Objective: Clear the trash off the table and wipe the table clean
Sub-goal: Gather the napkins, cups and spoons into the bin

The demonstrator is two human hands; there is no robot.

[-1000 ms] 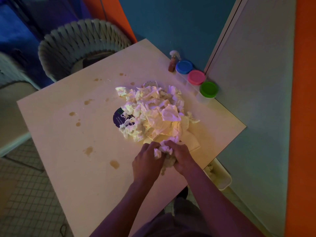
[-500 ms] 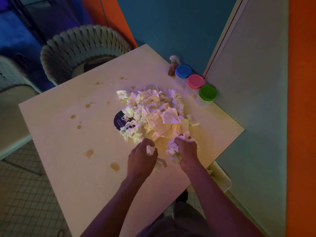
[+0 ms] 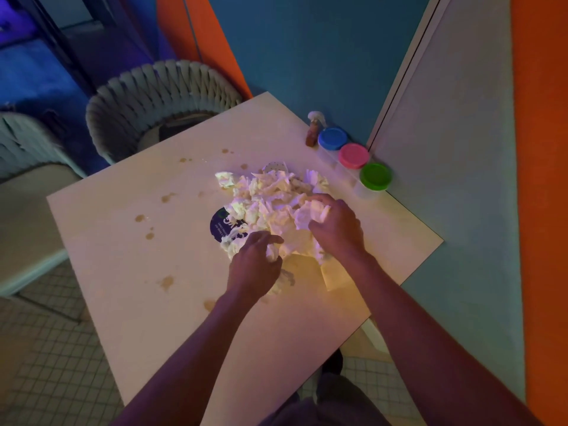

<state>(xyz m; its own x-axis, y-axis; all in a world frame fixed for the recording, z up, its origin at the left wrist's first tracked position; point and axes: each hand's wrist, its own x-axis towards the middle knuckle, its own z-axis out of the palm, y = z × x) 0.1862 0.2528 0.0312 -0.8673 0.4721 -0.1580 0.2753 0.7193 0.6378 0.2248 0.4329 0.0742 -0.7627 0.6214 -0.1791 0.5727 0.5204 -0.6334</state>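
Note:
A heap of crumpled white paper scraps (image 3: pixel 270 204) lies in the middle of the pale square table (image 3: pixel 129 272). My left hand (image 3: pixel 253 267) grips a wad of scraps at the heap's near edge. My right hand (image 3: pixel 338 226) curls over the heap's right side and holds crumpled paper there. A dark round disc with print (image 3: pixel 219 226) pokes out from under the heap on its left. Several brown stains (image 3: pixel 167 282) dot the tabletop to the left and near side.
Three tubs with blue (image 3: pixel 332 138), pink (image 3: pixel 353 155) and green (image 3: pixel 375 176) lids line the table's far right edge beside a small spray bottle (image 3: pixel 314 129). A woven chair (image 3: pixel 159 99) stands beyond the table. A white bin (image 3: pixel 373 333) sits below the right edge.
Both hands have moved forward from the table's near side into the heap. The right hand went farther, up onto the heap's right side; the left now grips scraps at the near edge.

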